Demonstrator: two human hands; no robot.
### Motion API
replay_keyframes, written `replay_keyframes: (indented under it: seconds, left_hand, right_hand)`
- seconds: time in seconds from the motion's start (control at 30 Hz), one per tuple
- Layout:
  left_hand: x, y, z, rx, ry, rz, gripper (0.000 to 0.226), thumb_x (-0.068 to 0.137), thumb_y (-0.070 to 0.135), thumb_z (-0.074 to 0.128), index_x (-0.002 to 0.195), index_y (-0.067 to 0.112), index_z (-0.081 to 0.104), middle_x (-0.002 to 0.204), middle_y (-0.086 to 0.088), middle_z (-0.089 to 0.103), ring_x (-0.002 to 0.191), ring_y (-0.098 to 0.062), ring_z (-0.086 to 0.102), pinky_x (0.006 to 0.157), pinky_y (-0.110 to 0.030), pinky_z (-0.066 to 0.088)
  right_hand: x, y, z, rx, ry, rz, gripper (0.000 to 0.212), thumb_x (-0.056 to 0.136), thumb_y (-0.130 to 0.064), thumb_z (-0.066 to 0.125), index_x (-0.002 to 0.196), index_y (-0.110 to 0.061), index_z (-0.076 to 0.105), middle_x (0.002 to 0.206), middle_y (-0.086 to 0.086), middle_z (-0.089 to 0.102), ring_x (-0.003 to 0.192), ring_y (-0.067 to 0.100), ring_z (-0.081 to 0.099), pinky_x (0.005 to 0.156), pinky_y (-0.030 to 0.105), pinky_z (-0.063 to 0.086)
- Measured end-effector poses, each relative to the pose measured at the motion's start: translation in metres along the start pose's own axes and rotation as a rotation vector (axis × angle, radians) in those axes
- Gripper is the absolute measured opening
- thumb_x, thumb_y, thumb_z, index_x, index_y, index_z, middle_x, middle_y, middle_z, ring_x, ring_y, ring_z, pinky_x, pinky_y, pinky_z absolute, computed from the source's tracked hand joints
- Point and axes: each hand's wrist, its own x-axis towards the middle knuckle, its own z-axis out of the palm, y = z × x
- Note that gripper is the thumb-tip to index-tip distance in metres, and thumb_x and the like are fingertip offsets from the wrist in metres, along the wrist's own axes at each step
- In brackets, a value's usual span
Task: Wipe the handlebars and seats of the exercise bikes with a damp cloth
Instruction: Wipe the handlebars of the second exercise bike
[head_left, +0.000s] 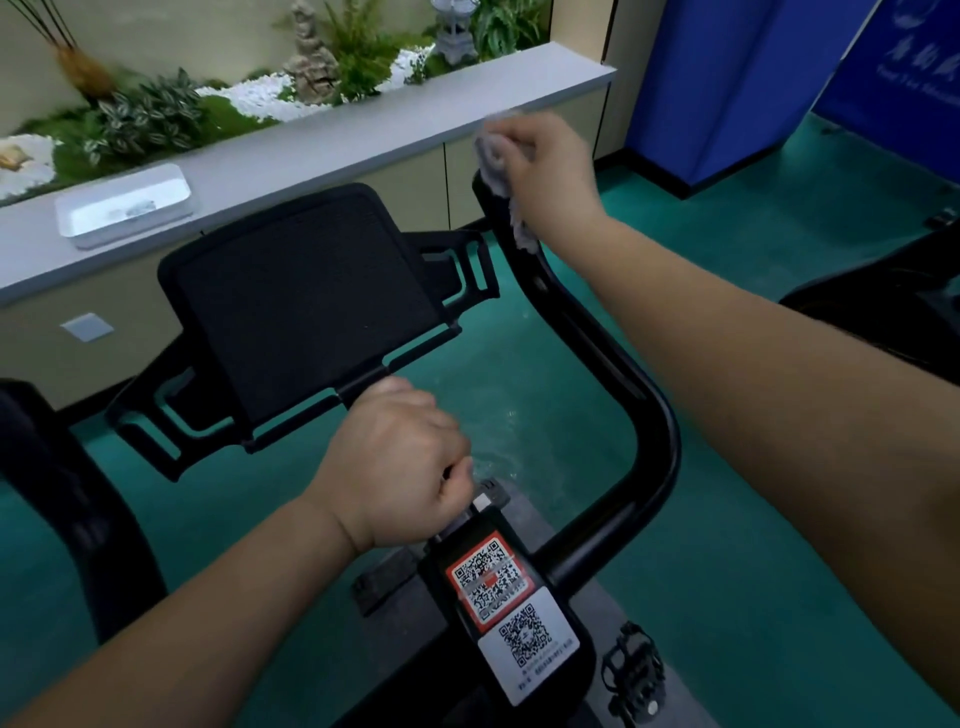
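Here we see the right hand curled around a grey cloth, clamped with it on the far tip of the black handlebar of an exercise bike; a strip of the cloth hangs down along the bar below the fingers. The left hand is closed in a fist on the middle bar of the bike, just under the black tablet holder, though what its fingers wrap is mostly hidden from us. Just beside that hand, on the stem, sit two QR code stickers, one red-framed and one white. A pedal shows low on the right above the green floor. Beyond the bike, a white tray rests on the grey desk, with a planter of greenery and white pebbles behind it.
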Motion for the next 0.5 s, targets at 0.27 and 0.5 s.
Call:
replay_keyframes:
  seconds: [0.27,0.5]
  left_hand:
    - [0.001,0.001,-0.001,0.035,-0.026,-0.011,0.029,0.076,0.029,0.045,0.048,0.021,0.048,0.048,0.006,0.043,0.051,-0.018,0.04,0.068,-0.028,0.033]
    - [0.002,0.001,-0.003,0.081,-0.054,-0.02,0.031,0.077,0.03,0.043,0.048,0.019,0.049,0.049,0.005,0.046,0.051,-0.018,0.042,0.068,-0.026,0.023]
  right_hand:
    - [-0.066,0.046,-0.027,-0.069,-0.005,0.22,0.027,0.093,-0.016,0.056,0.116,-0.023,0.068,0.101,-0.008,0.069,0.079,-0.002,0.065,0.063,0.004,0.047]
    - [-0.142,0.063,-0.069,-0.113,0.095,0.341,0.025,0.088,-0.017,0.06,0.11,-0.021,0.072,0.104,-0.011,0.069,0.098,0.0,0.063,0.082,0.009,0.044]
